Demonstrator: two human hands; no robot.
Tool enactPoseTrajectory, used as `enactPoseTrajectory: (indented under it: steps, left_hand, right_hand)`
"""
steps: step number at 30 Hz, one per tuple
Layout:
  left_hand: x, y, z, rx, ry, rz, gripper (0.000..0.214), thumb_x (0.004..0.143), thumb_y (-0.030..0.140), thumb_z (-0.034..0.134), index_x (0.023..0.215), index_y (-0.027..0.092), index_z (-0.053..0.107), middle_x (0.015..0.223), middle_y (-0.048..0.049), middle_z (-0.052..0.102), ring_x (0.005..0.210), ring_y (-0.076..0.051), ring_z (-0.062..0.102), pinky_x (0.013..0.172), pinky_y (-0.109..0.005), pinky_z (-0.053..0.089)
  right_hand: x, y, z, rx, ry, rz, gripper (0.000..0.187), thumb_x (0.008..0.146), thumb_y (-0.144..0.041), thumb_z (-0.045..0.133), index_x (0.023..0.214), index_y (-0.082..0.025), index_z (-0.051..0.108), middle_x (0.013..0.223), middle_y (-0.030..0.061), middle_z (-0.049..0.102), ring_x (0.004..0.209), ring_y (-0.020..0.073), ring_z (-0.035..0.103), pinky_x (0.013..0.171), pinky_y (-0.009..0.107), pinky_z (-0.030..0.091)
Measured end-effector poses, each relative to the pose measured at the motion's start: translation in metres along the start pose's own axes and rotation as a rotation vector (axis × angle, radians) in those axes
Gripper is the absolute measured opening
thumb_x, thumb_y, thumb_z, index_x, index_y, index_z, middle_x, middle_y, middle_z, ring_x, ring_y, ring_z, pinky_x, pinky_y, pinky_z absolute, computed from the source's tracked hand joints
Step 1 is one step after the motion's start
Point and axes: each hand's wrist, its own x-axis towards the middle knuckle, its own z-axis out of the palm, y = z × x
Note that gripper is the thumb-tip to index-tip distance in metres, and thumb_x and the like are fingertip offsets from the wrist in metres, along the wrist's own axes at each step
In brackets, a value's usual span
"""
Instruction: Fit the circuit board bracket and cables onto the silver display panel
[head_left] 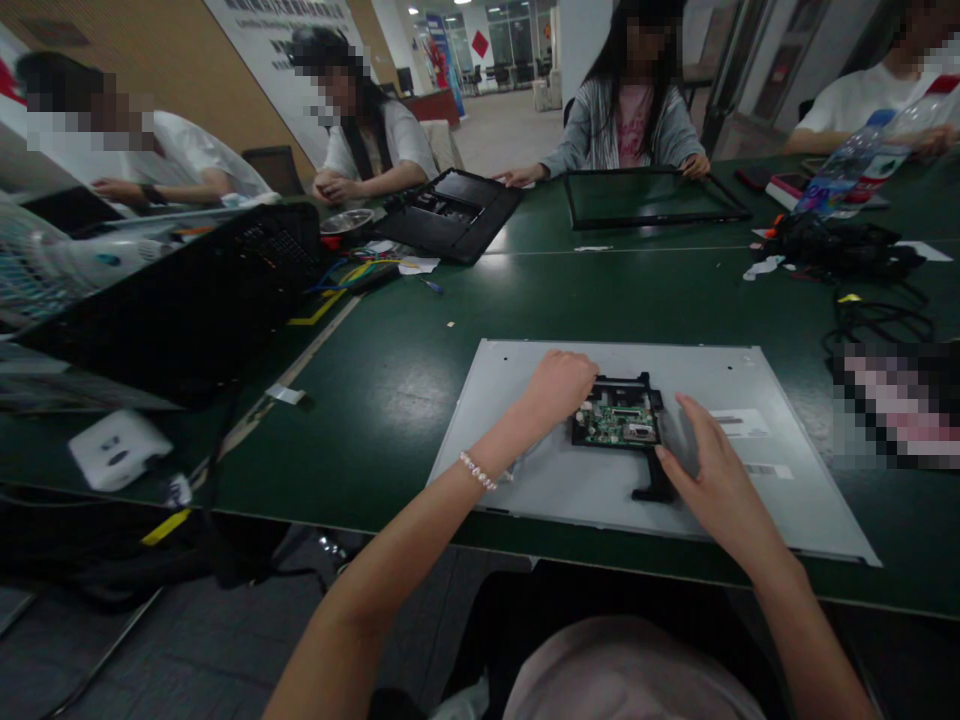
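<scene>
A green circuit board sits in a black plastic bracket on the back of a grey metal display panel. My left hand, a beaded bracelet at its wrist, is closed at the bracket's upper left corner. Its fingertips are hidden, so what it grips does not show. To the right of the bracket is my right hand, thumb and fingers apart. The right thumb is close to the bracket's edge; whether it touches is unclear. White labels lie beyond the right hand.
Across the green table, a person's hands rest at a black screen frame and near a black casing. A large black panel, a fan and a white box stand left. Bottles and cables lie right.
</scene>
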Motion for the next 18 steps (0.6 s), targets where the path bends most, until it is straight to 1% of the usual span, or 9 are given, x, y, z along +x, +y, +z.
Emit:
enactPoseTrajectory:
  steps: [5,13,18]
  left_hand:
    - [0.001,0.001,-0.002,0.052,-0.015,0.010,0.025,0.094,0.015,0.048,0.085,0.012,0.071,0.088,-0.0115,0.071,0.084,-0.022,0.065,0.077,-0.035,0.042]
    - [-0.001,-0.003,0.003,0.008,0.001,-0.012,0.026,0.094,0.014,0.046,0.088,0.013,0.071,0.091,-0.0102,0.072,0.083,-0.020,0.065,0.077,-0.033,0.041]
    - [-0.010,-0.002,-0.006,-0.026,0.021,-0.050,0.025,0.095,0.019,0.047,0.092,0.015,0.071,0.094,-0.0085,0.072,0.088,-0.020,0.064,0.081,-0.034,0.041]
  right_hand:
    - [-0.001,-0.002,-0.001,0.002,0.004,-0.006,0.064,0.095,-0.038,0.048,0.153,-0.019,0.028,0.152,0.0154,0.041,0.141,0.0302,0.040,0.115,0.054,0.035]
    - [-0.002,-0.006,-0.001,0.002,-0.001,0.007,0.064,0.095,-0.039,0.048,0.152,-0.017,0.029,0.152,0.0164,0.042,0.140,0.0312,0.040,0.115,0.055,0.035]
    - [-0.003,-0.010,-0.001,0.008,-0.007,0.029,0.064,0.095,-0.038,0.048,0.152,-0.017,0.029,0.152,0.0156,0.041,0.140,0.0305,0.040,0.116,0.053,0.034]
